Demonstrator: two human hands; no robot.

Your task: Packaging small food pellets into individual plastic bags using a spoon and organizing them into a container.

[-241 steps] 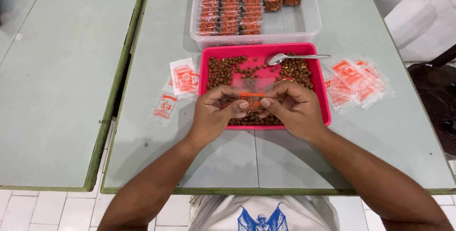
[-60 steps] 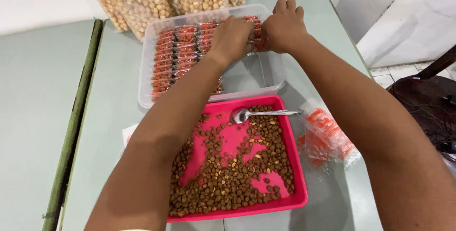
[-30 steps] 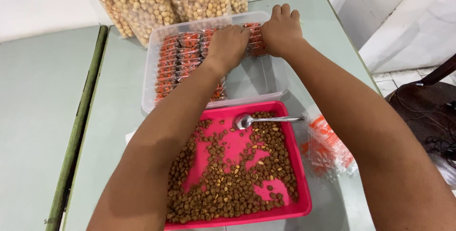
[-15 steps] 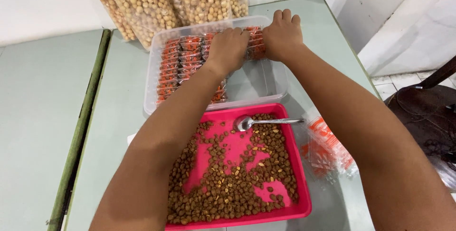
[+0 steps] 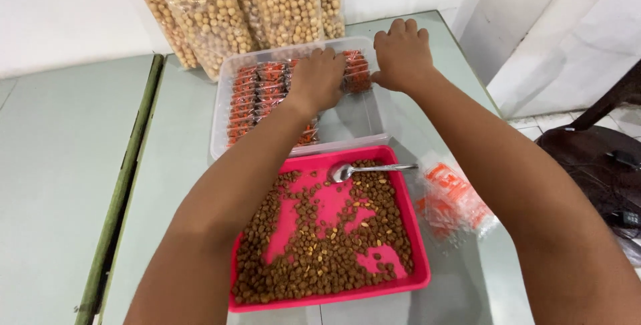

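My left hand (image 5: 319,78) lies palm down on the rows of small orange-printed filled packets (image 5: 252,91) inside a clear plastic container (image 5: 350,121); its fingertips are hidden among the packets. My right hand (image 5: 402,54) hovers over the container's far right corner, fingers extended, thumb next to the last packet (image 5: 359,82) of the right-hand row. Nearer to me stands a pink tray (image 5: 320,300) holding loose brown coated nuts (image 5: 320,251) and a metal spoon (image 5: 364,169).
A pile of empty orange-printed sachets (image 5: 451,198) lies right of the pink tray. Large clear bags of pale round nuts (image 5: 220,11) lean against the wall behind the container. A second table (image 5: 60,165) adjoins on the left. A dark chair (image 5: 587,151) stands at right.
Eight seconds ago both hands held a small packet over the pink tray; they have since reached into the clear container. In the last second the right hand drew slightly off the packet row.
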